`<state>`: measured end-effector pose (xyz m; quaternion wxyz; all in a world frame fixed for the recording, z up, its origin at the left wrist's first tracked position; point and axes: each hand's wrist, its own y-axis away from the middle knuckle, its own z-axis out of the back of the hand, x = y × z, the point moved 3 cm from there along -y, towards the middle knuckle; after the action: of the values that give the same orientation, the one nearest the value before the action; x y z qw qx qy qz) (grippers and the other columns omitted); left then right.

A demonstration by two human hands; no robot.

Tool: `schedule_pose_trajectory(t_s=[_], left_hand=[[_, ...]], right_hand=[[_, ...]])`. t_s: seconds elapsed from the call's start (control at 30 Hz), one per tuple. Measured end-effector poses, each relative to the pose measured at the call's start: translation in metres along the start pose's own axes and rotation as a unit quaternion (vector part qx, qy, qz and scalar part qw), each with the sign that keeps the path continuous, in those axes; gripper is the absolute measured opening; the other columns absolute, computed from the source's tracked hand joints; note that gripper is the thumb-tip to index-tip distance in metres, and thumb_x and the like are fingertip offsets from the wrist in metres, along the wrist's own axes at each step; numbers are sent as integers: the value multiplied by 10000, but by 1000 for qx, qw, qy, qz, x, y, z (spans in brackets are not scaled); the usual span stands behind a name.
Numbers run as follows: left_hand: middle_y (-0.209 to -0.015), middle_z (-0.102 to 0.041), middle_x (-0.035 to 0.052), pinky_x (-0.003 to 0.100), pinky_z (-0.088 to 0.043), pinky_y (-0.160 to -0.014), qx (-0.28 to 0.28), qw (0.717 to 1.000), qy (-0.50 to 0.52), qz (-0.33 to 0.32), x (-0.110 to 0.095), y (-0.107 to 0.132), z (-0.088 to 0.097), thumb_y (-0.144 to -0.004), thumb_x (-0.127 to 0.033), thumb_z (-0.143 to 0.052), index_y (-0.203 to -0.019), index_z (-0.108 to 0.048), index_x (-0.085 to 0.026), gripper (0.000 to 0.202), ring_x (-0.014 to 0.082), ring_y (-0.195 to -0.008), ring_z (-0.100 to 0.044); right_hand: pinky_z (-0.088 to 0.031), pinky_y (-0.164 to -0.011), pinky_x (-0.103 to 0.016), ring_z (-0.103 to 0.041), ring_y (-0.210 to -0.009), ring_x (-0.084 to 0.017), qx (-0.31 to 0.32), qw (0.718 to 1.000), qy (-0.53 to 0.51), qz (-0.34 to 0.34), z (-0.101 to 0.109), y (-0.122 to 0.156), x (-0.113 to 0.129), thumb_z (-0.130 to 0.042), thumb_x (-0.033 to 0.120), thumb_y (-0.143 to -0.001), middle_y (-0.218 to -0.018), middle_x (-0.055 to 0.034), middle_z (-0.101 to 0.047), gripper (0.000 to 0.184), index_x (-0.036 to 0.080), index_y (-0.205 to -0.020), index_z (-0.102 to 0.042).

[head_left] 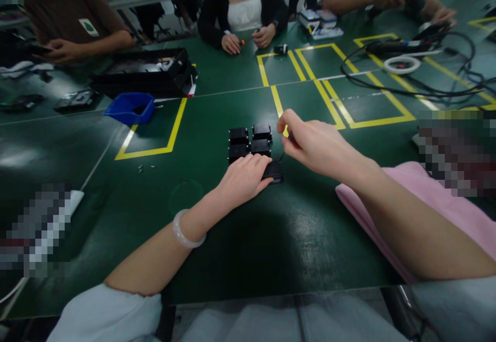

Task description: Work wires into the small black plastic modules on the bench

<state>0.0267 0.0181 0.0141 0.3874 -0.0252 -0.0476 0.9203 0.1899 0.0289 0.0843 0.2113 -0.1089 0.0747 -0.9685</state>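
My left hand (245,177) rests with curled fingers on a small black box-shaped part (275,171) on the green table, holding it down. Just beyond it sit several identical black parts (250,141) packed in a tight block. My right hand (310,143) hovers to the right of them, thumb and forefinger pinched around a thin dark tool or wire whose tip points down toward the held part; what it is I cannot make out. A pale bangle (186,231) circles my left wrist.
A blue bin (129,107) and a black tray (147,73) stand at the far left. Tiny screws (145,167) lie by yellow floor-tape lines (153,151). Cables and a white ring (403,64) lie far right. Other people's hands (248,40) work across the table. A pink cloth (418,202) lies under my right arm.
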Motion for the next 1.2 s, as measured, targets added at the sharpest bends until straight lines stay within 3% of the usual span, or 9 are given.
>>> schedule_pose_trajectory(t_s=[0.23, 0.43, 0.63, 0.83, 1.0, 1.2], left_hand=[[-1100, -615, 93, 342, -457, -841, 5, 1000, 0, 4, 0, 0, 1, -915, -376, -563, -1197, -485, -137, 378, 237, -1002, -588], [-1099, -617, 93, 337, -456, -839, 7, 1000, 2, 6, 1, -1, 1, -914, -372, -565, -1204, -483, -138, 382, 233, -1001, -588], [-1104, -616, 87, 339, -458, -839, 4, 1000, 3, 6, 0, 0, 1, -916, -369, -560, -1203, -486, -140, 374, 233, -999, -587], [-1096, -618, 94, 338, -458, -844, 5, 1000, 6, 5, 0, 0, 2, -920, -366, -553, -1201, -486, -137, 369, 231, -999, -591], [-1106, -618, 101, 337, -455, -853, 4, 1000, 8, 5, -1, 0, 2, -921, -365, -551, -1199, -485, -138, 364, 232, -1009, -590], [-1106, -617, 96, 339, -454, -855, 8, 1000, 7, 7, 0, 0, 2, -911, -365, -569, -1197, -486, -138, 374, 235, -1012, -589]], right_hand=[[-236, -549, -268, -546, -617, -164, -13, 1000, 15, -13, -2, -1, 1, -348, 375, -939, -748, -30, -649, 275, 203, -1047, -533], [-251, -546, -262, -540, -618, -154, -12, 1000, -13, -5, -2, -1, 0, -355, 300, -919, -810, -33, -658, 279, 193, -1150, -467], [-245, -560, -266, -549, -626, -163, -1, 1000, 14, -10, -1, -2, 1, -348, 384, -943, -748, -34, -646, 275, 199, -1035, -528], [-264, -560, -262, -544, -627, -158, -3, 1000, -20, -3, 0, -1, 2, -349, 310, -927, -817, -39, -662, 287, 187, -1156, -472], [-246, -562, -269, -550, -634, -165, -9, 1000, 11, -13, 0, -2, 1, -352, 395, -943, -764, -36, -652, 284, 201, -1030, -540], [-250, -551, -257, -539, -619, -154, -4, 1000, -9, -9, 0, 0, 2, -362, 304, -919, -780, -30, -650, 270, 194, -1127, -497]])
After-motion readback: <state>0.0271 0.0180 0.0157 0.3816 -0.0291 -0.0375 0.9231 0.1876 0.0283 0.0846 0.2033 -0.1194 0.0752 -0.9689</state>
